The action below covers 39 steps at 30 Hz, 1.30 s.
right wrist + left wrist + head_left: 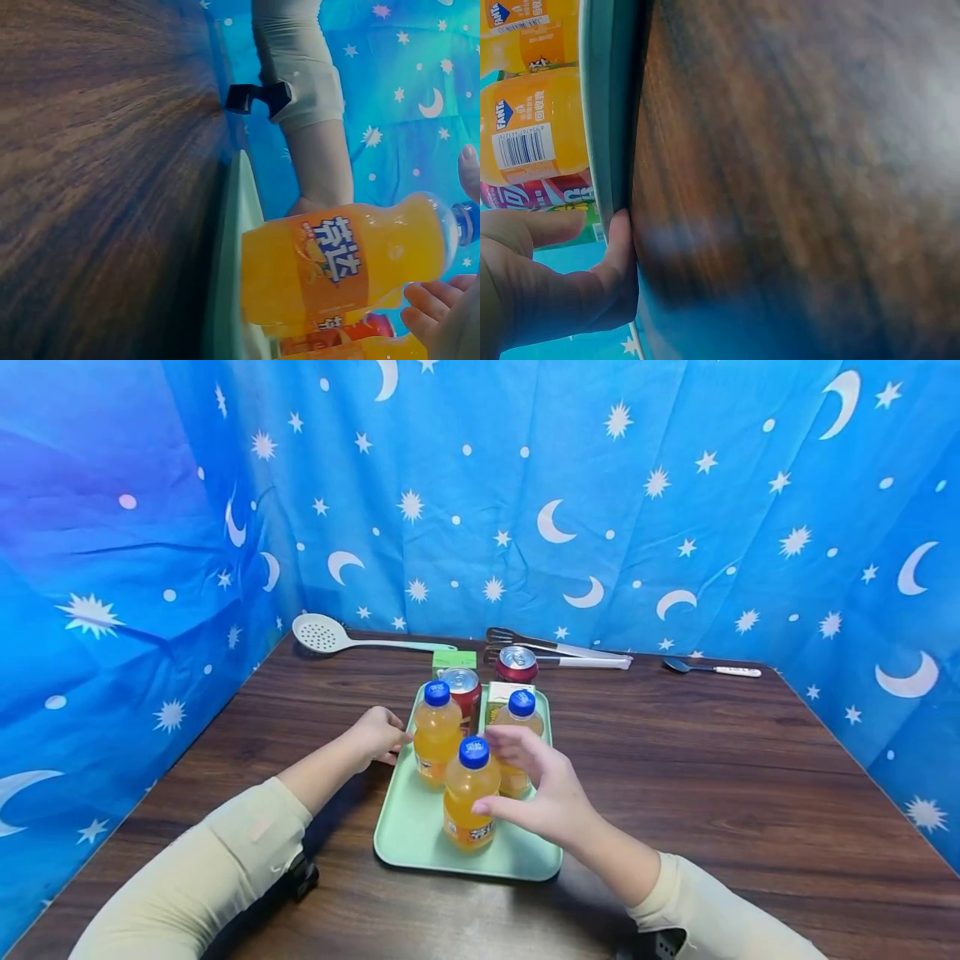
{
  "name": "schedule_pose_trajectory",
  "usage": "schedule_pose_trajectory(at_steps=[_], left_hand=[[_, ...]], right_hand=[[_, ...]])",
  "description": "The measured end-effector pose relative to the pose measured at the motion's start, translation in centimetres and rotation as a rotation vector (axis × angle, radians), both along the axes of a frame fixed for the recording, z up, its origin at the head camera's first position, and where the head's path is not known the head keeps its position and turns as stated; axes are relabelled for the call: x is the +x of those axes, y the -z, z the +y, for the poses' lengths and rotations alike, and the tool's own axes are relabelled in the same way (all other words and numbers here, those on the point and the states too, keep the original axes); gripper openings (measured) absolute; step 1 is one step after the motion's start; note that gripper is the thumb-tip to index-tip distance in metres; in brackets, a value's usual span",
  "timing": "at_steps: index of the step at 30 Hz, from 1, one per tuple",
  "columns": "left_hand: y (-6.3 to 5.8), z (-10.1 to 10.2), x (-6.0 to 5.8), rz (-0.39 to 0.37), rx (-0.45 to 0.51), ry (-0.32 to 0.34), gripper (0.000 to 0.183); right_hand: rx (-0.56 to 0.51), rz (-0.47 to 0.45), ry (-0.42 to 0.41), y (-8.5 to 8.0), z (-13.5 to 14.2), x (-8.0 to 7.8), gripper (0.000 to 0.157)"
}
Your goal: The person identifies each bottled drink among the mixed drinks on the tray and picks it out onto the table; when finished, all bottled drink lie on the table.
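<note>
A light green tray (pixel 420 839) carries three orange soda bottles with blue caps: a front bottle (pixel 471 806), a left bottle (pixel 437 733) and a right bottle (pixel 522 717). Behind them stand a red can (pixel 467 693) and a small carton (pixel 504 695). My left hand (pixel 375 735) is at the tray's left side; in the left wrist view one fingertip touches the rim and another finger reaches over it. The right hand (pixel 551 789) spreads its thumb and fingers beside the front and right bottles. In the right wrist view the front bottle (pixel 337 259) stands near its fingers.
Beyond the tray stand another red can (pixel 517 667) and a green box (pixel 454 658). Along the back of the wooden table (pixel 712 777) lie a white skimmer (pixel 321 633), tongs (pixel 585 653) and a dark spoon (pixel 678 666). Star-patterned blue cloth (pixel 495 485) hangs around the table.
</note>
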<state>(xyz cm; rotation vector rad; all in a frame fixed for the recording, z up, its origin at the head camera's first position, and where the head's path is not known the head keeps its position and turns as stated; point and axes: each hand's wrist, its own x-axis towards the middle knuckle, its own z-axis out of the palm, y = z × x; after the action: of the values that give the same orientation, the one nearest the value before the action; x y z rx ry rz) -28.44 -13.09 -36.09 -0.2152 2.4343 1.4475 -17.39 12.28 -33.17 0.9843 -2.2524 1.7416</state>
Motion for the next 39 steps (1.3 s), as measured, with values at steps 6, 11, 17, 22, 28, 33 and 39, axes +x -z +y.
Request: schedule_pose_trajectory(at_steps=[6, 11, 17, 22, 28, 33, 39], left_hand=[[0.4, -0.2, -0.1, 0.009, 0.016, 0.022, 0.028], [0.8, -0.4, -0.1, 0.018, 0.023, 0.027, 0.026], [0.8, -0.5, -0.2, 0.024, 0.019, 0.038, 0.027], [0.9, -0.5, -0.2, 0.029, 0.025, 0.033, 0.027], [0.8, -0.6, -0.1, 0.035, 0.024, 0.032, 0.026], [0.7, -0.6, 0.0, 0.032, 0.019, 0.024, 0.025], [0.6, -0.6, 0.1, 0.038, 0.017, 0.019, 0.024]], right_hand=[[0.012, -0.086, -0.014, 0.7, -0.4, -0.3, 0.069], [0.02, -0.148, -0.024, 1.1, -0.9, -0.4, 0.067], [0.028, -0.17, -0.005, 1.4, -1.3, -0.3, 0.06], [0.013, -0.166, -0.003, 0.3, -1.7, 0.5, 0.056], [0.003, -0.182, 0.002, -0.8, -1.9, 1.1, 0.053], [0.003, -0.178, 0.0, -1.0, -1.9, 1.2, 0.052], [-0.013, -0.145, -0.018, -0.6, -1.7, 1.0, 0.051]])
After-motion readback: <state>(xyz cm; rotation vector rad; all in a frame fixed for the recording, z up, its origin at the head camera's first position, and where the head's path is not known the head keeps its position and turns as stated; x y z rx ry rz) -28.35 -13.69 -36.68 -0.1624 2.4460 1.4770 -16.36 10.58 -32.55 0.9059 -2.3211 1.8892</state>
